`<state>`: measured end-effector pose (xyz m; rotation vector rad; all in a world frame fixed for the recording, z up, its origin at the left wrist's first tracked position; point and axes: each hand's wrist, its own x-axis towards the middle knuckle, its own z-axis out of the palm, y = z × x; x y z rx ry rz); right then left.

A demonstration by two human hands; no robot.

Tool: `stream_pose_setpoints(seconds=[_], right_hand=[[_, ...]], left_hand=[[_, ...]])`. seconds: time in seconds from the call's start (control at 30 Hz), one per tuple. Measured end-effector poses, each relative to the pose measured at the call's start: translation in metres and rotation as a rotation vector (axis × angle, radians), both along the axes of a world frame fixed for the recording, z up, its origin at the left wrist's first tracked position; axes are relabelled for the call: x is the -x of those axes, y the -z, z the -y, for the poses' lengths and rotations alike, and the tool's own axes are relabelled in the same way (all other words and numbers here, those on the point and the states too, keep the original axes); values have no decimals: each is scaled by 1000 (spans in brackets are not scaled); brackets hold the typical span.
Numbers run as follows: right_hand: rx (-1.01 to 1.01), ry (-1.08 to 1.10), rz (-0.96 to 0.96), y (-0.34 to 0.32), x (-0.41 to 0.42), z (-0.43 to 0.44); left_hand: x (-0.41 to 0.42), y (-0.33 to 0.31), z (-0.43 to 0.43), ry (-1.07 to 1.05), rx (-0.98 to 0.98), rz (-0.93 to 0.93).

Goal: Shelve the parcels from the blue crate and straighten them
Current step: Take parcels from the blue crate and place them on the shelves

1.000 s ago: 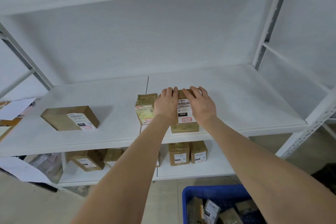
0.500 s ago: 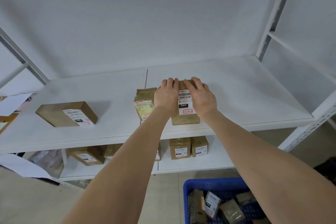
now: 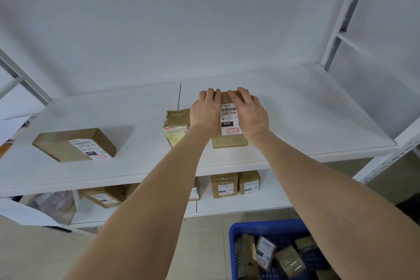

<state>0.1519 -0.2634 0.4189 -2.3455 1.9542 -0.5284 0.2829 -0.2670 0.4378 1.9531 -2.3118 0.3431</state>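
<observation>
Squaring a parcel on the white metal shelf [image 3: 318, 107]

The left hand [image 3: 205, 113] and right hand [image 3: 250, 113] curl their fingers over the far edge of the brown white-labelled cardboard parcel [image 3: 229, 118], at three o'clock of a tape-wrapped box [image 3: 177, 125]. Best to draw both sides evenly, front parallel to the lip.

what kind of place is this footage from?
Probably a parcel storage or sorting room: white metal shelving holding brown cardboard parcels with barcode labels, and a blue plastic crate of more parcels on the floor.

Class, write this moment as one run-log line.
step: straightening | left hand, right hand: holding labelled parcel on shelf | blue crate: parcels inside
</observation>
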Motion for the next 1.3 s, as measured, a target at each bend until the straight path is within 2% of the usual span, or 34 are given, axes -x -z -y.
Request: stream_pose_setpoints(seconds=[0.27, 0.6, 1.17, 1.3], right_hand=[[-15, 18, -41, -1, -4, -3], [-34, 55, -134, -13, -1, -15], [-73, 39, -148, -26, 10, -49], [-8, 7, -108, -26, 18, -79]], left_hand=[[-2, 0, -7, 22, -11, -73], [0, -13, -21, -77, -103, -172], [9, -41, -68, -136, -145, -132], [19, -38, -91, -156, -95, -80]])
